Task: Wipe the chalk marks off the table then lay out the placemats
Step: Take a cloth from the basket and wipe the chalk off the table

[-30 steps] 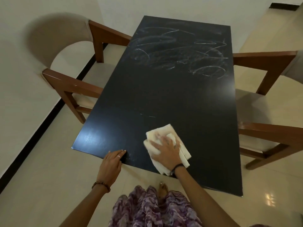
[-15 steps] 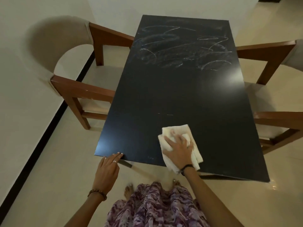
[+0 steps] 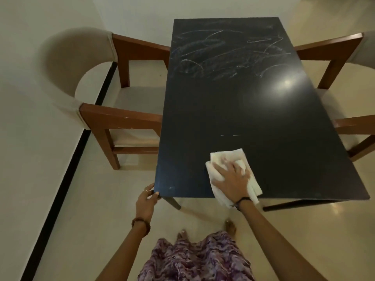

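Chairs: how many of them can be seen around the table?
2. One chair stands at the left side of the table; the other chair at its right side, partly cut off. More may be out of view.

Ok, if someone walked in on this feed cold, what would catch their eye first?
Probably the white chalk scribbles sprawled across the far half of the dark table, with a bright light glare just right of them. Next, the right hand pressed flat on a cream cloth near the table's near edge, while the left hand grips the near-left corner. A wooden armchair sits along the table's left side.
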